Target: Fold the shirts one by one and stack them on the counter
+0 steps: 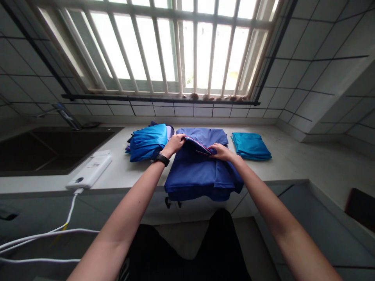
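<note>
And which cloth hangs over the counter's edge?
The dark blue cloth in the middle; the bright blue cloth and teal cloth both stop short.

On our left, we see a dark sink [29, 156] set into the pale countertop [288, 158], with a metal faucet [68, 117] at its back edge. Just beside the sink lies a white rectangular device [95, 168]; from its near end a white cable [71, 212] goes down in front of the grey cabinet fronts [90, 205]. Before us, a bright window [205, 50] stands behind light-coloured bars [194, 16], and some small, stone-like objects [194, 96] rest along its lower edge. White tiles [295, 91] with dark joints cover the walls. At our far right we notice a dark object [360, 208], which we cannot identify.
</note>
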### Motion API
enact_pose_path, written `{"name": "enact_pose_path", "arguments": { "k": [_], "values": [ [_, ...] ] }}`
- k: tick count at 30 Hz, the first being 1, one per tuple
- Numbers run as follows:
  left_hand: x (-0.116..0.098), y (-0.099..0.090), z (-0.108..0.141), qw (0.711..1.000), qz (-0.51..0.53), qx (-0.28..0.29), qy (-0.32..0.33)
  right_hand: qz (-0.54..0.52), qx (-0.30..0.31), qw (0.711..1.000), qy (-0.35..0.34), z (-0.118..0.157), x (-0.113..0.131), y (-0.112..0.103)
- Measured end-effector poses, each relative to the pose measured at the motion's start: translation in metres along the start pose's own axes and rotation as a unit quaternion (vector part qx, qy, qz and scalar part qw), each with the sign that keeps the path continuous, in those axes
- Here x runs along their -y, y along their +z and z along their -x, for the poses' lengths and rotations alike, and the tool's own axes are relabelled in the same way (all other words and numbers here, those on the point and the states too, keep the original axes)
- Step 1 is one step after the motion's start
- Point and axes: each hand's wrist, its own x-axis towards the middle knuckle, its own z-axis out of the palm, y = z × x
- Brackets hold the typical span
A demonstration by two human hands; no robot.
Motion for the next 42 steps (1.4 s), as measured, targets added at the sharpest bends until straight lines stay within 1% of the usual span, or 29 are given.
{"name": "enact_pose_path", "arguments": {
  "k": [1,3,5,6,7,8,9,10,11,12,13,14,15,16,19,20,21,22,24,26,29,34,39,42],
  "values": [
    [-0.002,0.000,0.001,1.000,0.005,-0.003,-0.001,0.003,-0.020,1.000,0.009,-0.001,0.002,-0.001],
    [-0.006,-0.004,0.002,1.000,0.016,-0.021,0.003,-0.008,-0.091,0.995,0.033,-0.003,0.008,-0.008],
    [-0.010,-0.014,0.006,0.998,0.032,-0.050,0.012,-0.044,-0.177,0.982,0.047,-0.002,0.015,-0.022],
    [-0.013,-0.021,0.011,0.997,0.041,-0.066,0.019,-0.069,-0.210,0.974,0.046,0.003,0.018,-0.031],
    [-0.015,-0.029,0.018,0.995,0.050,-0.078,0.028,-0.097,-0.228,0.968,0.038,0.011,0.021,-0.040],
    [-0.018,-0.038,0.028,0.994,0.059,-0.079,0.038,-0.127,-0.225,0.966,0.025,0.021,0.024,-0.049],
    [-0.020,-0.046,0.041,0.994,0.067,-0.066,0.048,-0.157,-0.197,0.968,0.009,0.034,0.026,-0.057],
    [-0.022,-0.053,0.055,0.995,0.074,-0.032,0.057,-0.184,-0.143,0.972,-0.007,0.048,0.027,-0.062],
    [-0.024,-0.058,0.070,0.994,0.082,0.027,0.066,-0.207,-0.066,0.976,-0.018,0.062,0.028,-0.066],
    [-0.025,-0.061,0.085,0.987,0.092,0.107,0.073,-0.224,0.023,0.974,-0.022,0.075,0.028,-0.068],
    [-0.026,-0.061,0.098,0.974,0.103,0.185,0.078,-0.233,0.093,0.968,-0.017,0.086,0.027,-0.067],
    [-0.027,-0.059,0.108,0.964,0.110,0.229,0.075,-0.236,0.137,0.962,-0.006,0.093,0.025,-0.064],
    [-0.029,-0.055,0.115,0.960,0.114,0.245,0.068,-0.233,0.150,0.961,0.007,0.097,0.023,-0.058],
    [-0.030,-0.048,0.120,0.965,0.112,0.229,0.060,-0.223,0.133,0.965,0.020,0.097,0.021,-0.052],
    [-0.037,-0.019,0.119,0.991,0.061,0.101,0.066,-0.140,0.021,0.989,0.042,0.083,0.020,-0.025],
    [-0.039,-0.009,0.118,0.993,0.033,0.078,0.078,-0.097,-0.003,0.994,0.053,0.077,0.022,-0.015],
    [-0.040,0.001,0.116,0.994,0.001,0.071,0.087,-0.053,-0.014,0.996,0.071,0.071,0.024,-0.006],
    [-0.040,0.011,0.116,0.992,-0.032,0.076,0.090,-0.010,-0.010,0.995,0.097,0.067,0.028,0.003],
    [-0.037,0.026,0.117,0.988,-0.091,0.096,0.084,0.058,0.019,0.986,0.155,0.063,0.036,0.019],
    [-0.033,0.035,0.121,0.984,-0.129,0.095,0.081,0.098,0.039,0.976,0.188,0.064,0.041,0.030],
    [-0.026,0.039,0.127,0.980,-0.153,0.081,0.095,0.115,0.038,0.973,0.194,0.067,0.044,0.036],
    [-0.019,0.033,0.135,0.976,-0.172,0.095,0.097,0.116,0.039,0.972,0.200,0.071,0.043,0.033],
    [-0.008,0.023,0.140,0.978,-0.163,0.107,0.078,0.126,0.034,0.968,0.214,0.077,0.052,0.034],
    [-0.012,0.018,0.144,0.981,-0.151,0.106,0.056,0.133,0.031,0.964,0.230,0.080,0.060,0.037]
  ]
}}
